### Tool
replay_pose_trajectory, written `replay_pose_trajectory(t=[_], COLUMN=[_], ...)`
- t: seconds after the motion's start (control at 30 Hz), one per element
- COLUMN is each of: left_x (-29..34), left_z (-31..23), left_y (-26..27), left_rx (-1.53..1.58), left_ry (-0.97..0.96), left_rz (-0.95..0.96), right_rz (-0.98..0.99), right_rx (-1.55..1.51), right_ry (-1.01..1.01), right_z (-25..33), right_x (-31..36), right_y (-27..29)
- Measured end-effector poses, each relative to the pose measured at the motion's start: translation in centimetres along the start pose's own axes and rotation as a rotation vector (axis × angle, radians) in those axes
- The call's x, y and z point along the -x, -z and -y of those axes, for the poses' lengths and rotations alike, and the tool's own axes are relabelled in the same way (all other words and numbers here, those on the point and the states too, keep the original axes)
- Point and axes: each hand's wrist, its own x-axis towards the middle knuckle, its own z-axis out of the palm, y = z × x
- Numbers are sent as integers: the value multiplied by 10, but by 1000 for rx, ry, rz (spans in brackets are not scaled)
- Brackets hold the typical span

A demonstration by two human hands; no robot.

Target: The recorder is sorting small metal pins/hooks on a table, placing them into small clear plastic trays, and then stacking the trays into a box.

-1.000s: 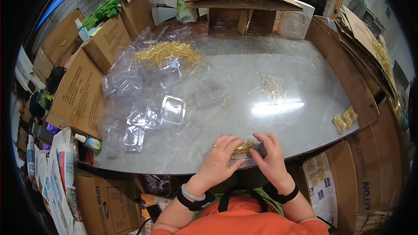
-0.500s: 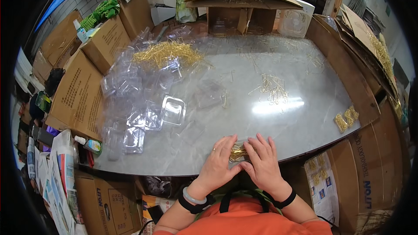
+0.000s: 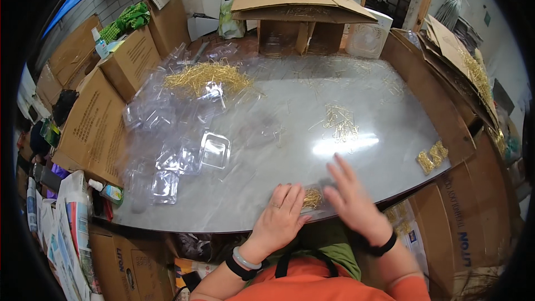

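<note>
At the table's near edge lies a small clear plastic box (image 3: 312,198) filled with gold wire hooks. My left hand (image 3: 280,212) rests flat against its left side, fingers stretched and thumb by its near corner; the palm hides part of the box. To the right of the box, my right hand (image 3: 356,206) is lifted away with fingers apart, blurred by motion, and holds nothing. Beyond it, a loose cluster of gold hooks (image 3: 341,122) lies on the grey tabletop (image 3: 251,189). Two filled packs (image 3: 432,158) sit at the table's right corner.
Many empty clear plastic boxes (image 3: 166,185) cover the table's left side, with a big heap of gold hooks (image 3: 209,77) behind. Cardboard boxes (image 3: 95,128) wall the left edge. A cardboard shelf (image 3: 304,8) and a white fan (image 3: 368,36) stand at the back.
My right hand has come off the box and moved right, its fingers spreading. The left hand stays against the box. The whole view has shifted slightly.
</note>
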Motion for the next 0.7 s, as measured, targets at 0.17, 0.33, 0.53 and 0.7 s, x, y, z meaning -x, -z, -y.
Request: replay_pose_trajectory(t=[0.17,0.33,0.53,0.7], left_x=[-4,-1,7,8], left_z=[-2,1,9,8], left_y=[-2,-2,-5,-4], left_rx=[-5,54,380,363], left_ry=[-41,-58,109,63], left_rz=[-20,-66,-134,-174], right_rz=[287,388,202,-42], right_rx=[306,476,442,54], right_ry=[-127,-21,210,94], right_z=[-79,-124,-79,-2], right_x=[-70,-83,-28,-2], right_y=[46,28,19,-11])
